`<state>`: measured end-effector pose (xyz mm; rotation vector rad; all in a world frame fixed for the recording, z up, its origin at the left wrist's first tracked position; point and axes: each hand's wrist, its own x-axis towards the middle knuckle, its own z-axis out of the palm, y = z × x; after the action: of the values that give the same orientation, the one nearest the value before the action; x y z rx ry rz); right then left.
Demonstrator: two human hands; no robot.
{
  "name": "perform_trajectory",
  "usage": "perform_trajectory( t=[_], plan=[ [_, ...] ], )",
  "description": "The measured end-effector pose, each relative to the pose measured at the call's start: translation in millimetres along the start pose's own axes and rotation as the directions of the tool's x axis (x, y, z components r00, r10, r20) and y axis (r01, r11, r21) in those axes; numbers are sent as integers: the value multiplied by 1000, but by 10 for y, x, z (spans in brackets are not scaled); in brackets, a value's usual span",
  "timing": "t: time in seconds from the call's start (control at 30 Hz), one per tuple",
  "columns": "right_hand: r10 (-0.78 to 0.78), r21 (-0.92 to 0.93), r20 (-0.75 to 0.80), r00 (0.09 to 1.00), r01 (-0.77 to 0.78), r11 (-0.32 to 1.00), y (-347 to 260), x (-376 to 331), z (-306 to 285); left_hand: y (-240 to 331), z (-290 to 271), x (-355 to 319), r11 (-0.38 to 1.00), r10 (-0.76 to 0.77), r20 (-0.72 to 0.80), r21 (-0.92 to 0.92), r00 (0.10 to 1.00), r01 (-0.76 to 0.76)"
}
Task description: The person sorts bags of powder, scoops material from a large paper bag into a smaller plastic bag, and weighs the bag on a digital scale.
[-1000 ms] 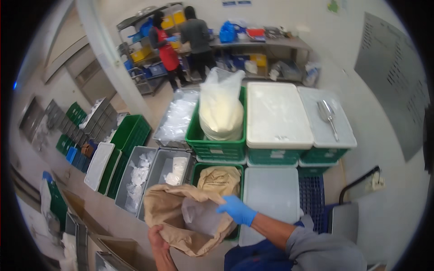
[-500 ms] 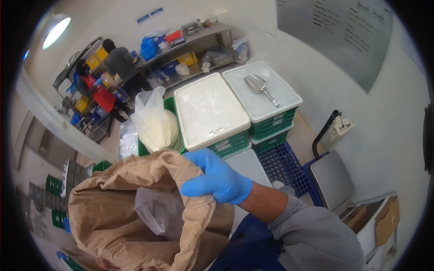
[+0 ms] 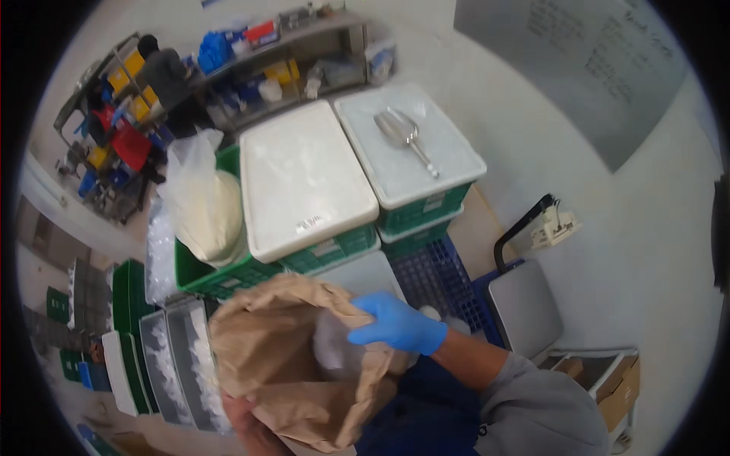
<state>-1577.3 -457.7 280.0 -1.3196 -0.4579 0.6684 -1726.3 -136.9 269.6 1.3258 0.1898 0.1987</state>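
Observation:
A large brown paper bag (image 3: 262, 357) stands with its mouth wide open in front of me, its rim crumpled and partly folded over. Inside it shows a pale, translucent plastic liner (image 3: 334, 346). My right hand (image 3: 401, 325), in a blue glove, grips the right side of the rim with the thumb over the inside. On the bag's lower left side rests my left hand (image 3: 245, 416), which appears ungloved. It holds the paper there, with part of its fingers hidden by the bag.
Beyond stand lidded green crates (image 3: 308, 182), a metal scoop (image 3: 407, 137) on one lid. A plastic bag of pale contents (image 3: 205, 216) sits in an open green crate. At right are a platform scale (image 3: 525, 308) and blue pallet (image 3: 437, 281). Two people work at the far left shelves.
The paper bag and my right hand have moved right and lower in view. My left hand now shows at the bag's side. The view has shifted, revealing grey bins at left.

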Motion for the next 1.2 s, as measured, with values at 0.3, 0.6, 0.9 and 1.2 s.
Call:
perform_trajectory(
  t=[0.3, 0.6, 0.9, 1.2],
  plan=[
    [-62, -307, -422, 905, -79, 948, 439, 909, -2702, -286, 249, -297, 991, -87, -443, -131, 892, 32],
    [174, -382, -637, 751, -503, 775, 1399, 1782, -4986, -396, 1327, 11, 921, -215, -547, -388, 809, -18],
    [-239, -724, -519, 820, -274, 634, 690, 1921, -3730, -247, 2170, -155, 940, -278, -669, -337, 689, 52],
    [-165, -937, -118, 979, -55, 344, 923, 2416, -3107, -211, 2424, -207, 978, -181, -631, -198, 754, 69]
  ],
)
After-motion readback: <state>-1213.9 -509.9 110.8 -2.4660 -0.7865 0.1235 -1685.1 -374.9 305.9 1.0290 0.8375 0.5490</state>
